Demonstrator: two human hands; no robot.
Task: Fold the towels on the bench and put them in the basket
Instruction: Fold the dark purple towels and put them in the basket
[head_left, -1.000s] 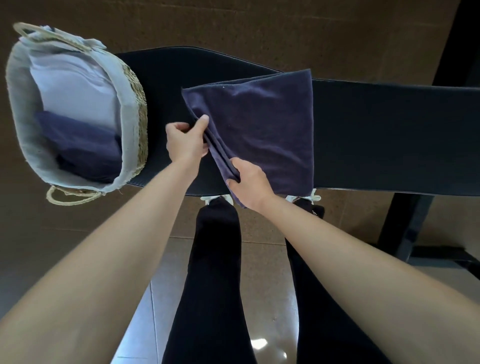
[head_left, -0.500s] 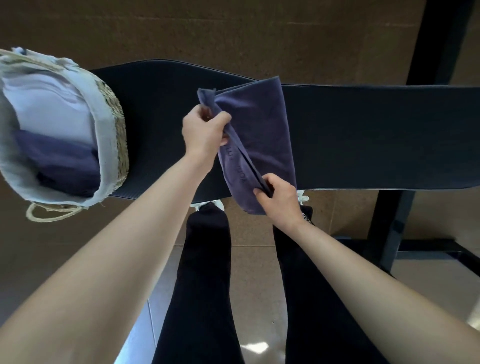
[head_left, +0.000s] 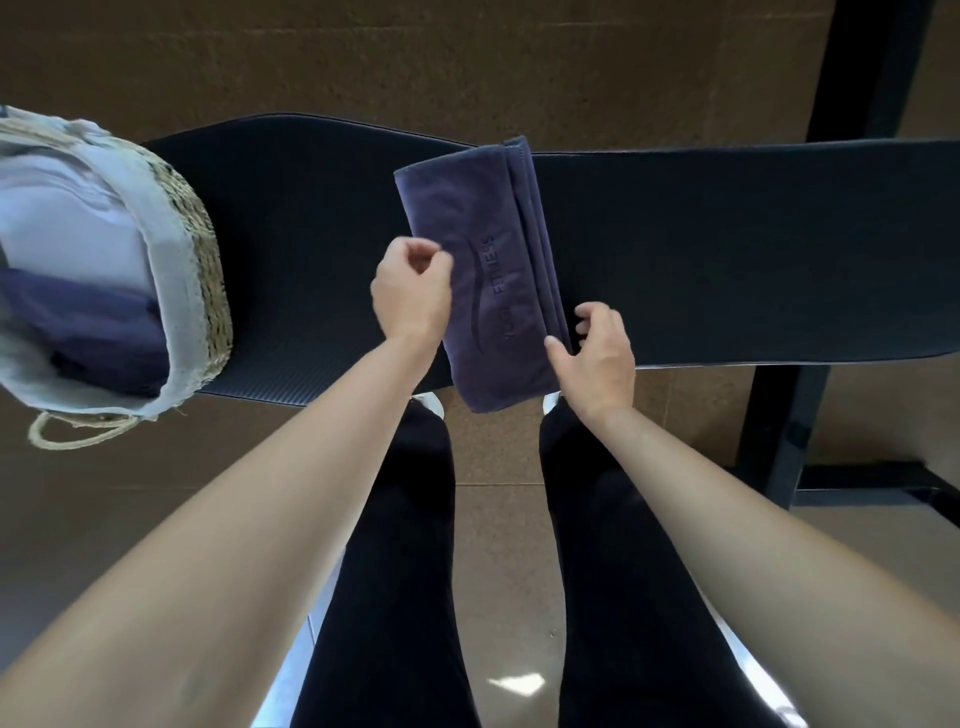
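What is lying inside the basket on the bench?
The basket holds a dark blue towel and, behind it, a pale cloth. Anything beneath them is covered.

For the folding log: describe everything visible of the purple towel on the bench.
The towel is dark purple cloth, folded into a narrow strip with stacked edges along its right side and embossed FITNESS lettering on top. It lies across the bench, near end overhanging. The right hand pinches its right edge; the left hand borders its left edge.
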